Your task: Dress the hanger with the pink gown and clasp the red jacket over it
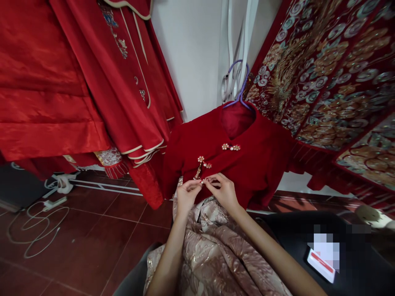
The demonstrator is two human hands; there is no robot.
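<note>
A dark red velvet dress (247, 172) hangs in front of me on a purple hanger (241, 95). Flower-shaped frog buttons with pearls run down its slanted front: an upper one (231, 147) at the collar and another one (204, 163) below and to the left. A beaded tassel (198, 171) dangles from that second one. Below it, my left hand (188, 195) and my right hand (222, 191) meet, fingertips pinched on a small pearl frog button (202, 182). My fingers partly cover this button. Whether its two halves are joined I cannot tell.
Red garments with cream piping (135, 98) hang at left, an embroidered red garment (324, 74) at right. Pinkish brocade fabric (222, 255) covers my lap. A phone (321, 263) lies on a black surface at lower right. A white cable (46, 224) loops over the tiled floor.
</note>
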